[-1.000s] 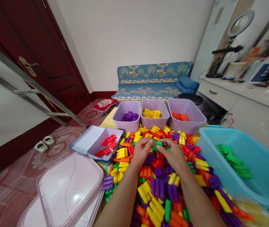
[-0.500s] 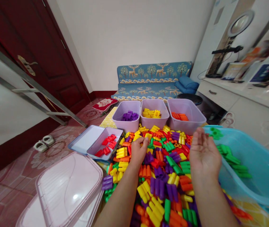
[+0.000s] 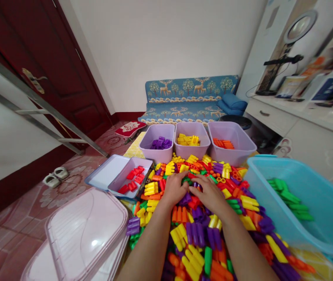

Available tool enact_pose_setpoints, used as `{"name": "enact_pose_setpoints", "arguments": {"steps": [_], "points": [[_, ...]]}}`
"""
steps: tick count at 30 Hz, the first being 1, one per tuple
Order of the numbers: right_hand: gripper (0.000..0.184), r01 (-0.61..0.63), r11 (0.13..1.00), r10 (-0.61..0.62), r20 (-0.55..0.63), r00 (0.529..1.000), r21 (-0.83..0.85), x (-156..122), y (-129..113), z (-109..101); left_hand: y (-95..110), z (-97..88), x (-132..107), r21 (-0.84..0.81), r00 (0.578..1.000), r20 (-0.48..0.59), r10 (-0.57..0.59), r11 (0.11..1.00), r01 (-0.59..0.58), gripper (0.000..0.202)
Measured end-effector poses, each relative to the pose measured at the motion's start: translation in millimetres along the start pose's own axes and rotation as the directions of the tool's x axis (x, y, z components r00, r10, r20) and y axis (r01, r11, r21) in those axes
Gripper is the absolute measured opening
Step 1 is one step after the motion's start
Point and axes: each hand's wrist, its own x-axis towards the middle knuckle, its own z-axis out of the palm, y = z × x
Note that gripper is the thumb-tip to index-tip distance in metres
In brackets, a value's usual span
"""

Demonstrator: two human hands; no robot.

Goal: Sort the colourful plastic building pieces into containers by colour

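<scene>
Yellow-patterned cloth on a tabletop (image 3: 134, 150), visible at the far-left and near-right corners, and spread over most of the rest, a heap of plastic pieces (image 3: 196, 234) in red, yellow, orange, purple and green. Within the heap, toward the far edge, a few green pieces (image 3: 187, 180), partly hidden by fingers. Just left of them, left hand (image 3: 176, 190), palm down, fingers reaching in among the pieces; just right of them, right hand (image 3: 209, 191), likewise palm down, with thumbs near each other. Cannot tell, with fingertips partly covered, between gripping a piece and merely touching the heap, for left or right.

Farther out, along the far edge, three lilac bins side by side: left bin (image 3: 157, 158) with purple pieces (image 3: 161, 143), middle bin (image 3: 192, 153) with yellow pieces (image 3: 188, 139), right bin (image 3: 228, 158) with orange pieces (image 3: 223, 144). At the right edge, a larger turquoise bin (image 3: 327, 234), with green ones inside. At the left edge, a lilac container (image 3: 121, 175) with red pieces (image 3: 139, 179), beside a pale blue-rimmed lid (image 3: 103, 171). Toward the near-left corner, translucent pinkish lids (image 3: 87, 226), stacked askew.

Beyond the far edge, a blue sofa (image 3: 181, 97) with a deer-and-tree pattern against a white wall (image 3: 166, 43); off to the left, a metal ladder (image 3: 67, 127) before a dark red door (image 3: 75, 93).
</scene>
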Motion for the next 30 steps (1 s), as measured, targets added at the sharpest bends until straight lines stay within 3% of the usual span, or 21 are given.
{"name": "enact_pose_setpoints", "arguments": {"steps": [6,10,13,15,17,20,22,25,30], "points": [[0.046,-0.035,0.999,0.034,-0.021,0.999,-0.036,0.1,1.6,2.8,-2.6,2.2,-1.0,-0.192,0.999,0.014,0.050,0.980,-0.046,0.056],[0.044,-0.020,0.968,0.053,-0.123,0.991,0.250,4.8,4.6,-1.1,-5.2,8.5,-0.8,-0.326,0.999,-0.046,0.024,0.945,-0.037,0.050],[0.044,0.000,0.889,0.053,-0.104,0.993,0.459,7.3,7.2,-5.1,-7.4,12.5,0.4,-0.386,0.998,-0.067,0.016,0.922,-0.041,0.045],[0.041,0.015,0.911,0.035,-0.112,0.993,0.411,6.9,8.1,-4.0,-8.4,13.7,1.3,-0.402,0.997,-0.069,0.019,0.914,-0.046,0.044],[0.041,0.005,0.969,0.025,-0.115,0.993,0.248,5.0,7.1,-0.6,-8.9,14.1,2.0,-0.402,0.996,-0.086,0.011,0.915,-0.045,0.043],[0.049,-0.016,0.999,0.017,-0.024,1.000,0.037,1.6,2.1,3.2,-9.2,13.4,2.2,-0.387,0.995,-0.103,-0.013,0.922,-0.028,0.044],[0.052,-0.001,1.000,0.001,0.017,1.000,-0.018,0.1,-1.2,2.6,-9.0,11.7,1.8,-0.344,0.996,-0.093,0.004,0.938,-0.036,0.049],[0.047,0.029,0.999,-0.030,0.016,0.999,0.015,-0.5,-3.3,-1.3,-8.4,7.8,1.3,-0.230,0.997,-0.042,0.068,0.970,-0.075,0.056],[0.033,0.081,0.957,-0.086,0.004,0.996,0.280,0.2,-2.8,-4.4,-8.9,3.6,1.8,-0.185,0.996,-0.002,0.093,0.978,-0.092,0.051]]}}
